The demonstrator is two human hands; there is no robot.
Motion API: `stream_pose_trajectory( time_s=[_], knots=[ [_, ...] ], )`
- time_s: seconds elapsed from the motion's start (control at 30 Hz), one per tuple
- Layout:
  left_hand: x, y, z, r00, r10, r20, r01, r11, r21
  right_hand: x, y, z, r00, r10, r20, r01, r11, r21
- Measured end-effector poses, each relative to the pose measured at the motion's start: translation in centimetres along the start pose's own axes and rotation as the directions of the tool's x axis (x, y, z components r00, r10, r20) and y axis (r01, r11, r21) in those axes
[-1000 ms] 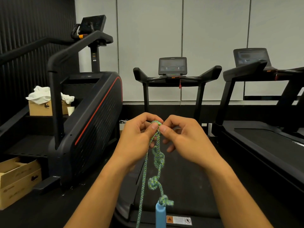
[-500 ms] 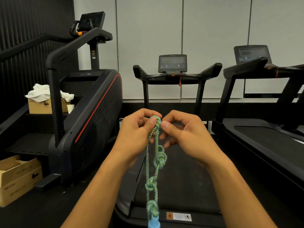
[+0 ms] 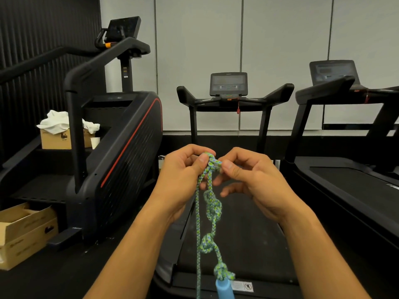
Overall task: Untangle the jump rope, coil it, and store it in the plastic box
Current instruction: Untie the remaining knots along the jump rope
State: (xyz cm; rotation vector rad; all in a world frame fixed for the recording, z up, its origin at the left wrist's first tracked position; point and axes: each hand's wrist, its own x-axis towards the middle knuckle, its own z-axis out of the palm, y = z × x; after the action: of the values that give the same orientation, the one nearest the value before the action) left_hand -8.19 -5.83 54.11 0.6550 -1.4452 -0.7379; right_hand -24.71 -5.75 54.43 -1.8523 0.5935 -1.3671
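Fingertips of both hands meet at chest height on top knot of jump rope (image 3: 212, 209). Left hand (image 3: 183, 180): thumb & forefinger curled narrow, pinching the knot from the left; other fingers folded behind. Right hand (image 3: 252, 182): thumb pressed on the knot from the right, forefinger curled over it, lower fingers loosely bent w/ tips free below.

Rope is braided cord, speckled green/blue, matte weave. Two strands hang from the pinch: left one runs straight down out of frame, right one carries three more lumpy knots spaced down its length. Lowest knot sits touching the top of a smooth light-blue plastic handle (image 3: 224, 289), cut off at bottom edge.

Beneath the hands: dark belt of a treadmill (image 3: 228, 98), black frame, console screen up top, warning sticker at the near end. Second treadmill (image 3: 345, 173) to the right. Stair-climber machine (image 3: 121, 152) on the left, black w/ red curved stripe. Cardboard box (image 3: 56, 140) w/ white cloth (image 3: 56, 123) on top sits on its steps, paper cup (image 3: 95, 142) just beside. Open cardboard box, lower left (image 3: 23, 236), on black floor. Walls: pale panels ahead, black ribbed cladding at left.
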Motion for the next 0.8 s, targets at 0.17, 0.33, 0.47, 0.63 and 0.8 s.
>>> stream_pose_trajectory(
  time_s=[0.17, 0.33, 0.47, 0.63, 0.8],
  knots=[
    [0.1, -0.4, 0.2, 0.998, 0.045, -0.05, -0.039, 0.991, 0.125, 0.2, -0.1, 1.8, 0.963, -0.212, -0.169, 0.063, 0.783, -0.619],
    [0.0, -0.3, 0.3, 0.997, 0.074, -0.037, -0.067, 0.983, 0.173, 0.1, -0.3, 2.7, 0.935, -0.318, -0.16, 0.059, 0.584, -0.81],
    [-0.1, 0.0, 0.3, 0.997, 0.064, -0.034, -0.058, 0.984, 0.171, 0.3, -0.6, 2.4, 0.936, -0.312, -0.16, 0.092, 0.66, -0.746],
    [-0.1, 0.3, 0.5, 0.998, 0.039, -0.04, -0.034, 0.993, 0.113, 0.4, -0.8, 1.7, 0.963, -0.203, -0.179, 0.085, 0.854, -0.513],
    [-0.1, 0.2, 0.6, 0.999, 0.03, -0.041, -0.025, 0.993, 0.113, 0.4, -0.5, 1.5, 0.968, -0.174, -0.18, 0.092, 0.916, -0.391]
  ],
)
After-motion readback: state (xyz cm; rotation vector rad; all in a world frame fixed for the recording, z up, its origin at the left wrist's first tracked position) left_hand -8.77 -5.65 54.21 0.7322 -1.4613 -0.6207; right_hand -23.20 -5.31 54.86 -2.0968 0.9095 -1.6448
